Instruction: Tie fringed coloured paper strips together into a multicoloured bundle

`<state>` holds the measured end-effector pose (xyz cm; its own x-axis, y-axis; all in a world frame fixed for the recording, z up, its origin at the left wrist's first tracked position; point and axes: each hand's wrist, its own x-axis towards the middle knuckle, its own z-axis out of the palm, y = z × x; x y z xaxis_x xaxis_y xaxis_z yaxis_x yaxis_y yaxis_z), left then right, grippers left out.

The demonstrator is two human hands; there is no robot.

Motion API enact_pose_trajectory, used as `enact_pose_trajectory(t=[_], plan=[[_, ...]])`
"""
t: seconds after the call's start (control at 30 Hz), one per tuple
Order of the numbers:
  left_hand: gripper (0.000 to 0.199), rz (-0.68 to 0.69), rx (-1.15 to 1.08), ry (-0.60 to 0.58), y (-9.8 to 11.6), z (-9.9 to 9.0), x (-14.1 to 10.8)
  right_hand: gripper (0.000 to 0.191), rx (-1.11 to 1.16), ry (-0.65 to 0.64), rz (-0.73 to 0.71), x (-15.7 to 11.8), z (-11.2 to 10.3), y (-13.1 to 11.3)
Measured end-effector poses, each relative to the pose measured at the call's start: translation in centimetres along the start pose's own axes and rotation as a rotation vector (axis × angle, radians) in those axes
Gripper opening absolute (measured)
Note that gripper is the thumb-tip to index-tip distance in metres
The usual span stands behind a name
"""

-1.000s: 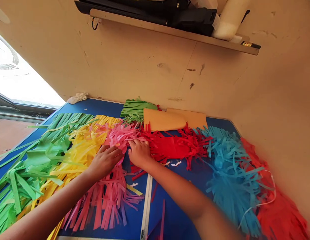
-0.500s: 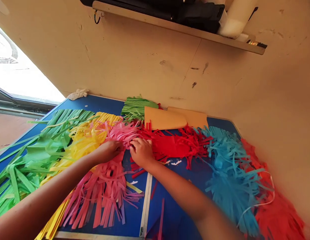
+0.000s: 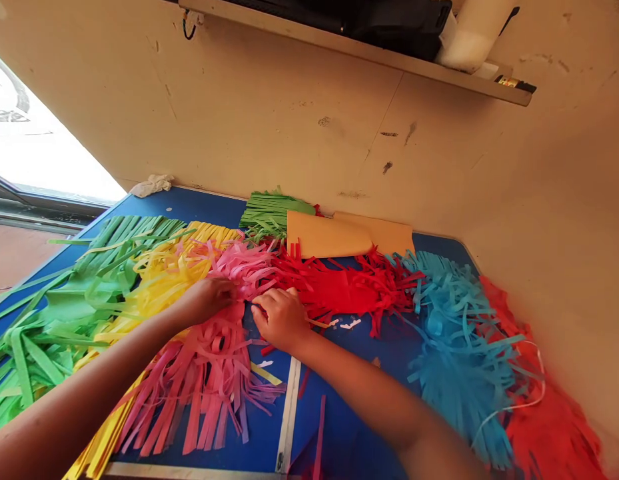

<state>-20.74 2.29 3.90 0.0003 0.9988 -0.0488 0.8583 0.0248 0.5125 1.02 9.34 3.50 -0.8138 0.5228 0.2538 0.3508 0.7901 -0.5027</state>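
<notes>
Both hands are drawing nearer the viewer than a second ago: left hand (image 3: 212, 298) closing on the pink fringed paper strips (image 3: 209, 373) at frame centre, right hand (image 3: 279, 319) pinching their top edge beside red fringed paper (image 3: 339, 290) on the blue table (image 3: 354, 373).

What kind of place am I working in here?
Likely a craft workbench in a small workshop. Heaps of fringed paper, pink, green and blue, cover a blue table against a scuffed wall, with a shelf overhead. Both hands rest on the fringe.
</notes>
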Motion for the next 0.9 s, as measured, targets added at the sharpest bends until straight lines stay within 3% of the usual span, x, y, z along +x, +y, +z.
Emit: enact_pose_trajectory(t=[0.13, 0.27, 0.43, 0.6, 0.9], plan=[[0.028, -0.02, -0.087, 0.002, 0.3, -1.6, -0.9, 0.017, 0.132, -0.092, 0.085, 0.3, 1.0, -0.8], [0.03, -0.068, -0.139, 0.023, 0.2, -2.2, -1.6, 0.015, 0.246, -0.073, 0.13, 1.3, 2.2, -1.5], [0.031, -0.139, -0.165, 0.042, -0.1, -2.2, -2.1, 0.009, 0.401, -0.02, 0.313, 1.9, 3.3, -2.0], [0.033, -0.192, -0.174, 0.055, -0.5, -2.0, -2.4, 0.022, 0.338, 0.003, 0.132, 1.3, 3.2, -2.0], [0.029, -0.176, -0.13, 0.097, -0.8, -2.0, -2.3, 0.026, 0.13, -0.084, 0.203, 1.1, 2.9, -1.7]])
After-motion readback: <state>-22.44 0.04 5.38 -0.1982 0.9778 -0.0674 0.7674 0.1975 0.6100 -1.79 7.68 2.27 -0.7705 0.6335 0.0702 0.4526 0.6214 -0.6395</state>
